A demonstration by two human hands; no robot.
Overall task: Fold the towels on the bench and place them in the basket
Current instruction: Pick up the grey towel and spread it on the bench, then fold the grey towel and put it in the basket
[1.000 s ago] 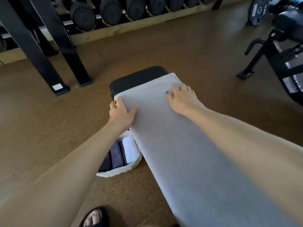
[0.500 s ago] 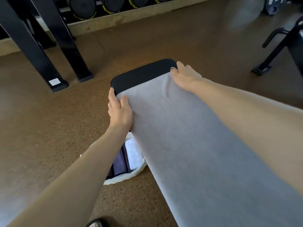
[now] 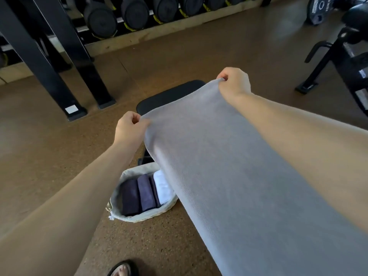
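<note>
Grey terry runs lengthwise along the counter [image 3: 171,96], the towel [image 3: 229,176] stretching from its far end back toward us. We pinch its far corners: our left hand [image 3: 130,127] clamps the left corner, our right hand [image 3: 234,83] the right one, both lifted off the black pad. The long axis points straight at us, so we judge the fold comes toward the body. The basket [image 3: 127,176] sits on the floor to the left, below our left arm, already holding folded towels.
</note>
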